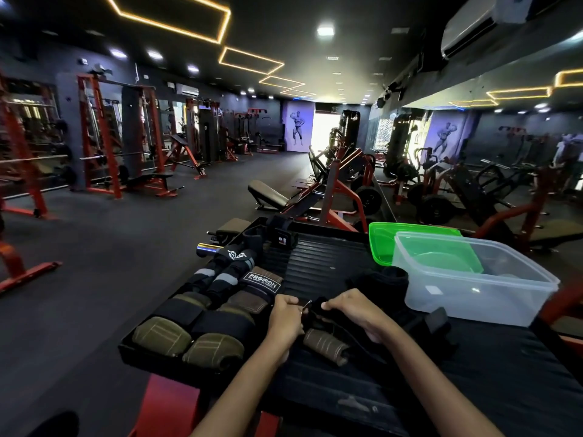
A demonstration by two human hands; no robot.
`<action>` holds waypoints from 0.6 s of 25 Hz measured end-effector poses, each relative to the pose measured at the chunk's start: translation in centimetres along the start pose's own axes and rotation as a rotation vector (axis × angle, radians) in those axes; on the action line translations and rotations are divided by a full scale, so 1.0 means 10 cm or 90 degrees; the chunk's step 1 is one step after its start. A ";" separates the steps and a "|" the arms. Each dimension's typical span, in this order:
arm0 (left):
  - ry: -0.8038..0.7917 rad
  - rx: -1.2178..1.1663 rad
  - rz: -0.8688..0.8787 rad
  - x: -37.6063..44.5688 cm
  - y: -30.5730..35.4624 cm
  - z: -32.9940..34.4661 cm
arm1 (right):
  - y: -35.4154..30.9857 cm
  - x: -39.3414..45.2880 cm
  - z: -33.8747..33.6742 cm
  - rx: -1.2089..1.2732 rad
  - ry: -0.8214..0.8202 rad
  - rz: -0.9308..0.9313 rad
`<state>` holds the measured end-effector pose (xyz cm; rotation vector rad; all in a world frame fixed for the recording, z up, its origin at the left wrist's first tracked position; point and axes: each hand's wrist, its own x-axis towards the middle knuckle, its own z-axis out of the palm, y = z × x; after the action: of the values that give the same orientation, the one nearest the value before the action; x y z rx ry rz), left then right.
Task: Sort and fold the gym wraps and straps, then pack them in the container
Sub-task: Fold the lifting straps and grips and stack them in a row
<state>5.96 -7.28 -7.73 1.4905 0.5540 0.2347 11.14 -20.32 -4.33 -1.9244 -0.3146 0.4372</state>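
Note:
Both hands work a black strap [318,312] with a metal ring on the black ribbed platform [328,263]. My left hand [284,316] grips its left end by the ring, and my right hand [353,310] pinches the strap's top edge. An olive rolled wrap [325,343] lies just below the hands. Several folded wraps line the platform's left side: olive ones [161,335], a black and brown one [258,285] with a label, and black ones with grey bands [220,275]. A clear plastic container [473,279] stands at the right.
A green lid [385,238] lies behind the container. More black straps [280,234] sit at the platform's far end, and a dark bundle [385,279] lies beside the container. A chrome bar end [205,247] sticks out at the left. Red gym machines surround the platform.

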 end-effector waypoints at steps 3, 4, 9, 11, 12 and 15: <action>0.015 -0.014 0.010 -0.03 0.01 -0.02 | -0.02 0.06 0.01 -0.051 0.006 0.013; 0.012 -0.017 0.012 -0.03 0.01 -0.02 | -0.02 0.09 0.01 -0.065 -0.001 0.021; 0.008 -0.060 -0.039 -0.01 -0.01 -0.05 | -0.09 0.19 0.12 -0.208 -0.103 0.006; 0.001 -0.071 -0.063 0.02 -0.01 -0.06 | -0.09 0.26 0.13 -0.270 -0.129 -0.005; 0.002 -0.078 -0.074 0.02 -0.01 -0.06 | -0.11 0.28 0.13 -0.299 -0.137 -0.007; 0.004 -0.114 -0.099 -0.03 0.03 -0.08 | -0.14 0.32 0.15 -0.361 -0.145 -0.008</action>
<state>5.40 -6.68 -7.37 1.2674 0.6345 0.1640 13.30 -17.22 -4.08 -2.4235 -0.6528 0.6067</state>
